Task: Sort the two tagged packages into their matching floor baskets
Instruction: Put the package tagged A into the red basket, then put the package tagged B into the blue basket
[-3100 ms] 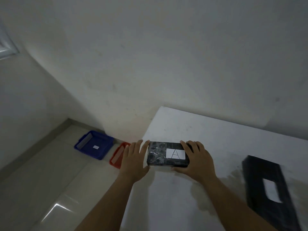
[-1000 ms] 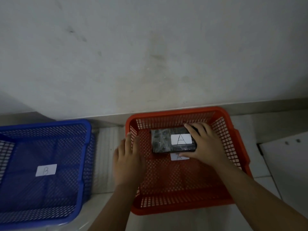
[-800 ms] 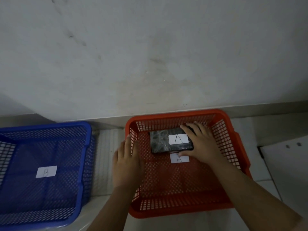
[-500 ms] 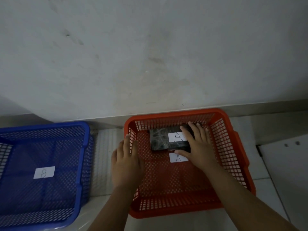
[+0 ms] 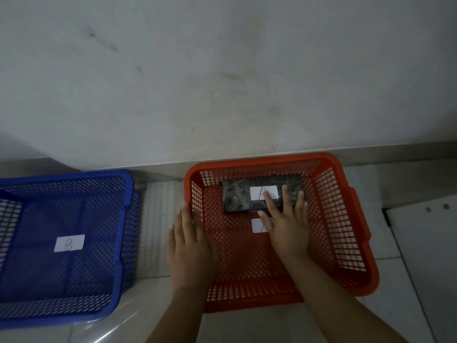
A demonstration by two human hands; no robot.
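A black wrapped package [image 5: 239, 196] with a white tag marked A lies flat at the far end of the red basket [image 5: 346, 219], on its floor. The basket floor carries its own white A label [image 5: 258, 226], half covered by my right hand [image 5: 284, 224]. That hand hovers over the package's near right edge with fingers spread, no longer gripping it. My left hand [image 5: 189, 246] is flat and open over the red basket's left rim. The blue basket [image 5: 123, 219] to the left holds only a white B label [image 5: 69, 243]. The second package is out of view.
Both baskets stand on pale floor tiles against a grey wall [image 5: 222, 82]. A white table corner [image 5: 425, 243] shows at the right edge. A strip of bare floor [image 5: 158, 231] separates the two baskets.
The package was carried from the table down into the red basket. Over the last second my right hand set it on the basket floor and let go; its fingers have spread.
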